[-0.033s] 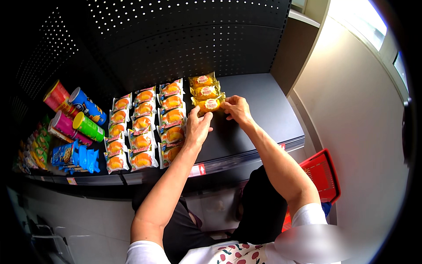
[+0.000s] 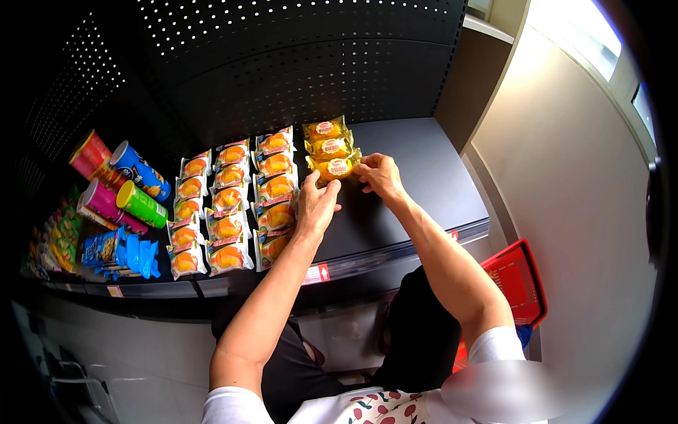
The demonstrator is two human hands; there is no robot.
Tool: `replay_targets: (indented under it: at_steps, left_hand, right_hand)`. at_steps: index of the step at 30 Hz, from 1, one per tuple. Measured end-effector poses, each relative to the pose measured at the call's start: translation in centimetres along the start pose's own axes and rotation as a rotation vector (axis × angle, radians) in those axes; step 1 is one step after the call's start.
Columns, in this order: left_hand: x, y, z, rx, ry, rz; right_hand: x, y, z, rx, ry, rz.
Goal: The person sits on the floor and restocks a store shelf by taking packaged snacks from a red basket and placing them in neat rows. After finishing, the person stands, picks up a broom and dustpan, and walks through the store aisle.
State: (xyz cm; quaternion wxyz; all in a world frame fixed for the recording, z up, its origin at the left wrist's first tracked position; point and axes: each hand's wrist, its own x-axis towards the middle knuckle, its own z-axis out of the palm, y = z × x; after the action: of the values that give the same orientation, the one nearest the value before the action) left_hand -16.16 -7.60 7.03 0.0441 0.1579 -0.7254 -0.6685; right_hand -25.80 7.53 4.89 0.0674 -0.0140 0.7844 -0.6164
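Three yellow-wrapped snack cakes [image 2: 329, 147] lie in a column on the dark shelf [image 2: 424, 177]. I grip the front one [image 2: 337, 167] at both ends: my left hand [image 2: 318, 199] at its lower left with thumb and finger, my right hand [image 2: 378, 177] pinching its right end. Beside my left hand runs a column of white-wrapped cakes [image 2: 277, 189] with orange pictures, and two similar columns [image 2: 227, 226] stand further left.
Chip canisters [image 2: 141, 205], blue packets [image 2: 123, 254] and colourful bags [image 2: 56, 237] fill the shelf's left. A black perforated panel [image 2: 296, 71] rises behind. A red basket [image 2: 521, 283] sits below at right, beside a pale wall [image 2: 586, 212].
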Motion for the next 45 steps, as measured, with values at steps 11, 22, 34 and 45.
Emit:
replay_targets:
  at_steps: [11, 22, 34, 45]
  left_hand:
    - [0.3, 0.0, 0.1, 0.052, 0.017, 0.003]
    - [-3.9, -0.6, 0.4, 0.215, 0.011, 0.487]
    - [-10.2, 1.0, 3.2, 0.06, -0.378, 0.428]
    - [-11.4, 0.9, 5.1, 0.138, -0.473, 0.402]
  right_hand:
    - [-0.3, -0.3, -0.2, -0.011, 0.004, -0.021]
    - [-4.2, -3.0, -5.9, 0.115, 0.072, -0.256]
    - [-25.0, 16.4, -23.7, 0.152, 0.589, 0.028]
    - [-32.8, 35.0, -25.1, -0.785, 0.467, 0.634]
